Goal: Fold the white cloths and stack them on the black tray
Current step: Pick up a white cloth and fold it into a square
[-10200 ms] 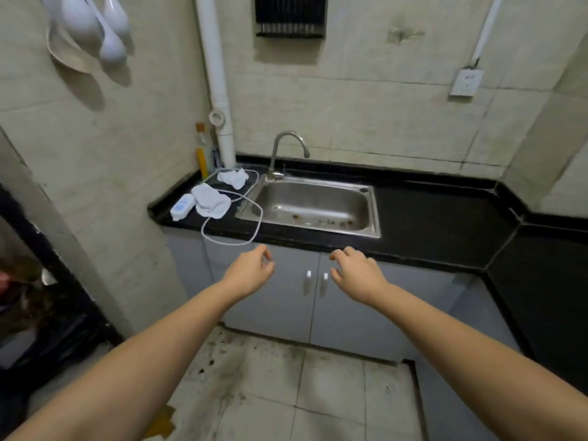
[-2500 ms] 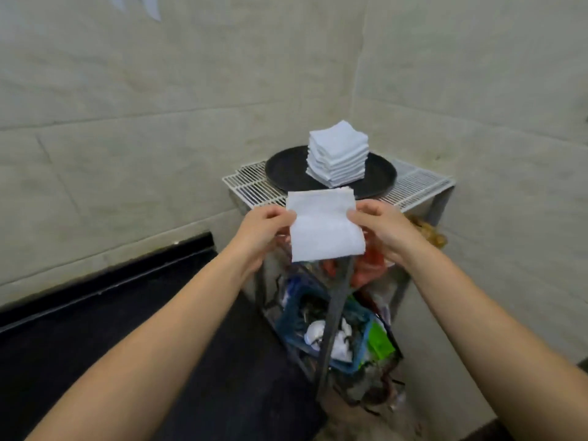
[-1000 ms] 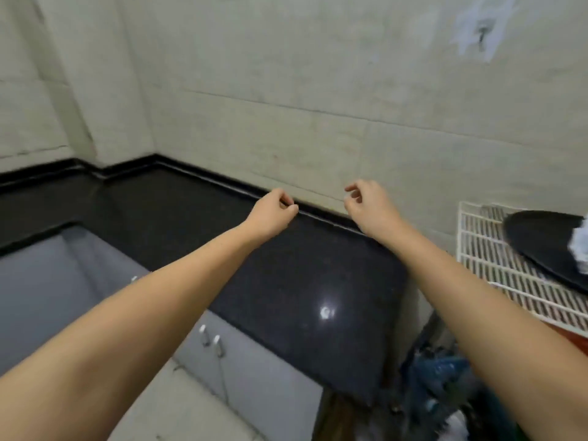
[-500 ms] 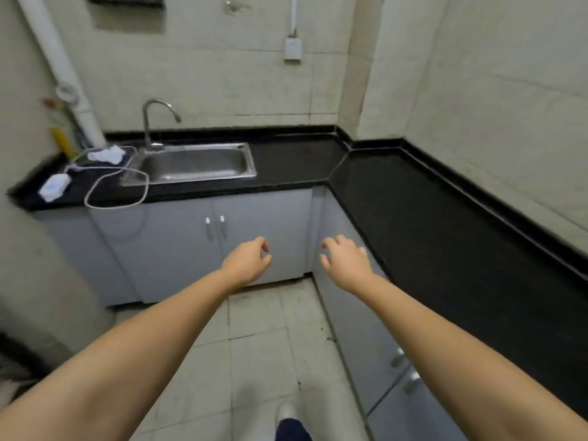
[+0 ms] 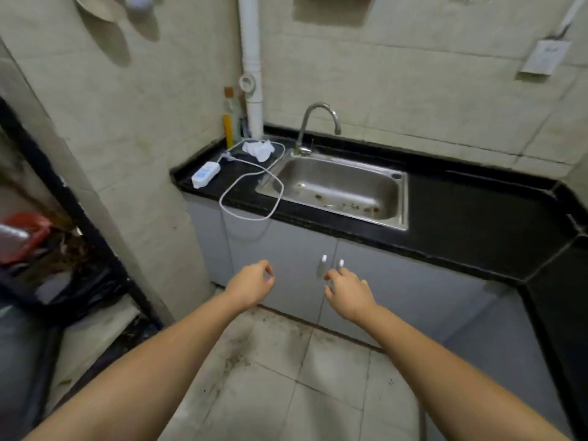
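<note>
Now w/ both hands empty, left hand (image 5: 251,286) & right hand (image 5: 348,292) loosely curled, fetch step looks next: crumpled white cloth (image 5: 258,148) lies well beyond fingertips on counter (image 5: 461,211) left of sink (image 5: 337,189), so prob. step fwd, reach up-left; tray not in view.

- Both bare forearms reach forward from the bottom corners of view, converging toward twelve o'clock.
- The left hand (image 5: 253,285) hangs in the air, fingers loosely curled, thumb near the fingertips, holding nothing.
- The right hand (image 5: 348,292) sits at its three o'clock, well apart, palm down, fingers drooping and empty.
</note>
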### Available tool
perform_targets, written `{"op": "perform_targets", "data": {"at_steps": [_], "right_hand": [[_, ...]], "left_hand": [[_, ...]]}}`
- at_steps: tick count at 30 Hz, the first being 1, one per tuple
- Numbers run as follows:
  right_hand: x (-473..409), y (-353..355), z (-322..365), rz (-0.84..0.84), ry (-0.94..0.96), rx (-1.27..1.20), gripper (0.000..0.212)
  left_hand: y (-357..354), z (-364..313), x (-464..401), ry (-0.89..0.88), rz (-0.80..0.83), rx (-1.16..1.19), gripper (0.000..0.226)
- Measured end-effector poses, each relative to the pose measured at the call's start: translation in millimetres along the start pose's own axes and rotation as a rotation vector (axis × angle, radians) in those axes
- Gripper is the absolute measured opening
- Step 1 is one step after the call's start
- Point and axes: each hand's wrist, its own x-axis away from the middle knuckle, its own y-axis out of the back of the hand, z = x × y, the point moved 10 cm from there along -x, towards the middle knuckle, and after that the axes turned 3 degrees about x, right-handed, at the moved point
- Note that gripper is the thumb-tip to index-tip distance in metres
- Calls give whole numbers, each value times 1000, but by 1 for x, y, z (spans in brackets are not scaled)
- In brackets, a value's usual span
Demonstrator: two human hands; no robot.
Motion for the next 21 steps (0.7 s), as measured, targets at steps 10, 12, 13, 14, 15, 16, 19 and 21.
{"op": "perform_targets", "data": {"at_steps": [10,12,13,14,15,16,19,21], "right_hand": [[-249,41,80,-17,107,-26,31],[-296,57,89,-34,102,-58,30],[-315,63,92,-35,97,-85,29],[-334,67,95,-28,91,-116,28],[-352,70,97,-27,84,-140,28],[-371,72,98,-19,77,-155,27],[-434,78,100,-11,81,-173,28],[-479,79,103,-9,96,-180,28]], "left_hand": [[105,70,-218,76,-52,61,17],[129,68,-264,47,-49,48,16],[137,68,-284,36,-52,43,15],[143,68,-304,32,-43,39,14],[147,70,-324,30,-32,34,14],[149,70,-343,31,-18,29,14],[154,69,-404,6,7,-3,18],[156,67,-447,-18,9,-30,20]]}}
